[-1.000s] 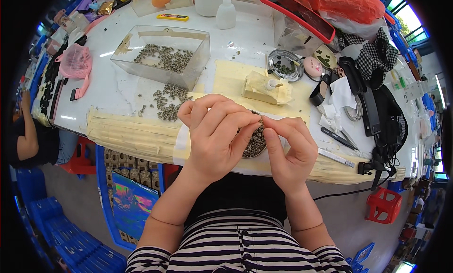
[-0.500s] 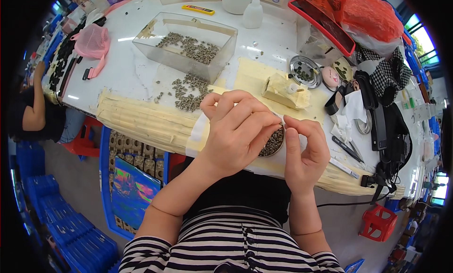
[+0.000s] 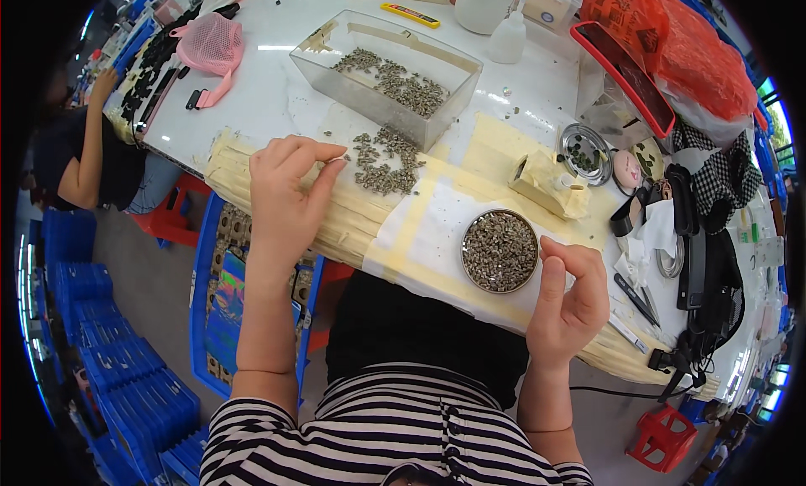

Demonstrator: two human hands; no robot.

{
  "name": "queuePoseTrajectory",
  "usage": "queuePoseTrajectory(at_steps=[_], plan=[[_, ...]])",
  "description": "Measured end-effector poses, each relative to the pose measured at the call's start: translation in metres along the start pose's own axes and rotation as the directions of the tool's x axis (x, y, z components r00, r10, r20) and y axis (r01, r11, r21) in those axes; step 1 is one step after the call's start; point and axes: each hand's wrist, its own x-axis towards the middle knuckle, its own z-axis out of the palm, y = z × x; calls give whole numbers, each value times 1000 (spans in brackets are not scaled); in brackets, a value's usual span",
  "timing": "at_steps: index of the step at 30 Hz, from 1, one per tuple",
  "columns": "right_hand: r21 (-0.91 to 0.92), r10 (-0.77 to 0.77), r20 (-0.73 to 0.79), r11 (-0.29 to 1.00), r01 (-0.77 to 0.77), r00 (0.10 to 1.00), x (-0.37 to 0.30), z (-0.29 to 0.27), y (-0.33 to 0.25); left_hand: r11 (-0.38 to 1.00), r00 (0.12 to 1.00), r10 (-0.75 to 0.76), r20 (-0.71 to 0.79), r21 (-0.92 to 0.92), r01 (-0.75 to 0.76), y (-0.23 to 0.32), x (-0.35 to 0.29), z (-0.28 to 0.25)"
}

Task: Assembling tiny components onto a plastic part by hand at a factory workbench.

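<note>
The right hand [image 3: 575, 301] is held with thumb and index finger narrowly parted; whether anything is pinched there cannot be told. Just left of it, a round dish [image 3: 463, 249] filled with small grey pieces [image 3: 501, 247] is set on the desk [image 3: 260, 91]. Farther out, the left hand [image 3: 290, 192] is held with fingertips nearly together, beside a loose pile [image 3: 388, 165]; a held piece cannot be confirmed. Beyond both hands, similar pieces are contained in a clear box [image 3: 447, 115]

The small parts [image 3: 499, 251] are grey-brown, the masking tape [image 3: 357, 217] pale yellow, the plastic bag [image 3: 701, 54] orange-red, the mesh piece [image 3: 208, 45] pink; the buttoned shirt [image 3: 378, 419] is black-and-white striped, the cloth [image 3: 745, 174] black-and-white checked.
</note>
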Motion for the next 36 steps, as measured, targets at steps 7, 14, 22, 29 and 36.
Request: queuePoseTrajectory(at_steps=[7,14,22,29,36], plan=[[10,-3,21,1000,2,1000,0,2,0,992,969,122,216,0,-125,-26,23,-6],[15,3,20,1000,-3,1000,-1,2,1,968,943,235,235,37,-250,-17,24,-13],[16,-3,34,1000,3,999,-2,3,1,970,943,240,231,-94,-224,17,15,-12],[13,-15,42,1000,14,999,-3,2,2,972,938,237,252,-68,-227,15,14,2],[36,4,41,999,-5,999,-4,4,2,978,957,209,200,-27,-208,15,14,6]])
